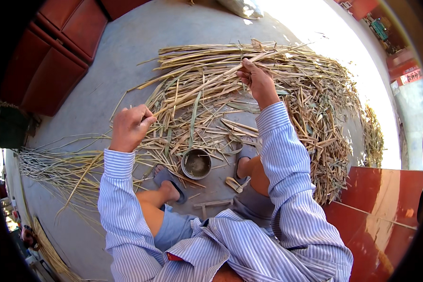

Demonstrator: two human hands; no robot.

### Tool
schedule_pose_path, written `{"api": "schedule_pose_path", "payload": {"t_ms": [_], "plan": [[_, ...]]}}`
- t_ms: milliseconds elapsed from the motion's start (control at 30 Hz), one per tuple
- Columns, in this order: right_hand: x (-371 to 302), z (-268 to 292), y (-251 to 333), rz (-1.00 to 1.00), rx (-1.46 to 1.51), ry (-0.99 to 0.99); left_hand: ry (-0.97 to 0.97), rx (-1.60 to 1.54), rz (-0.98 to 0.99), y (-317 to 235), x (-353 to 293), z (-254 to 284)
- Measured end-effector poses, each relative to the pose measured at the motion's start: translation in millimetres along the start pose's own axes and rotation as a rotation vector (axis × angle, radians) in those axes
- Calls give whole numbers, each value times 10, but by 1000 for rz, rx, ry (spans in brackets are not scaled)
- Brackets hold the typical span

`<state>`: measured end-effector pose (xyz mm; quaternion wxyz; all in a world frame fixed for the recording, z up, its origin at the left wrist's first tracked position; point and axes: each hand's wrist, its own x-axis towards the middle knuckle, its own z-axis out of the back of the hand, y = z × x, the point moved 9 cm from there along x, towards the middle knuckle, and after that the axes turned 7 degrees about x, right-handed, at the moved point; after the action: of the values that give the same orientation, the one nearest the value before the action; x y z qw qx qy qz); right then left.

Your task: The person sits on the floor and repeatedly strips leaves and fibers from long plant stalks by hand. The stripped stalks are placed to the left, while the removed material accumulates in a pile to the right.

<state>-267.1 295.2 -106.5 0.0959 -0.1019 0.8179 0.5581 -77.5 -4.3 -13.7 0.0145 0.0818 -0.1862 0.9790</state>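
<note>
Head view: grey floor is showing between the red furniture at upper left and the left ends of the stalk pile. To the right, the leafy heap is spreading past the right forearm, with a sunlit strip running along beyond it. A red panel is edging in at lower right. Thin branching stems are fanning out at left; floor is showing above and below them. Between the forearms, loose stalk bits are lying around a round bowl, which is sitting between the sandalled feet. A small wooden piece is lying near the right foot.

Grips: left hand is curling into a near-fist, thumb and fingers clamping the lower end of a long dry stalk. Right hand is pinching the same stalk farther up, thumb against fingers. Stalk is slanting up to the right between both hands, overlapping the pile in view, its far end passing beyond the right hand.
</note>
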Motion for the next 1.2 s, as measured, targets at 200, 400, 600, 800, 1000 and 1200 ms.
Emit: {"api": "schedule_pose_path", "payload": {"t_ms": [200, 400, 600, 800, 1000, 1200], "plan": [[-4, 135, 172, 144, -475, -59, -45, 66, -66, -170, -30, 95], [-246, -15, 554, 742, -1334, -259, -45, 36, -116, -343, -72, 31], [-312, 230, 564, 827, -1228, -268, -5, -108, -118, -500, -163, -67], [93, 687, 490, 380, -1155, -213, -79, -73, -221, -791, -61, -6], [-110, 604, 563, 489, -1290, -192, -110, 9, -295, -878, -120, -43], [-341, 388, 731, 879, -1480, -259, -73, -15, -294, -984, -135, -152]]}}
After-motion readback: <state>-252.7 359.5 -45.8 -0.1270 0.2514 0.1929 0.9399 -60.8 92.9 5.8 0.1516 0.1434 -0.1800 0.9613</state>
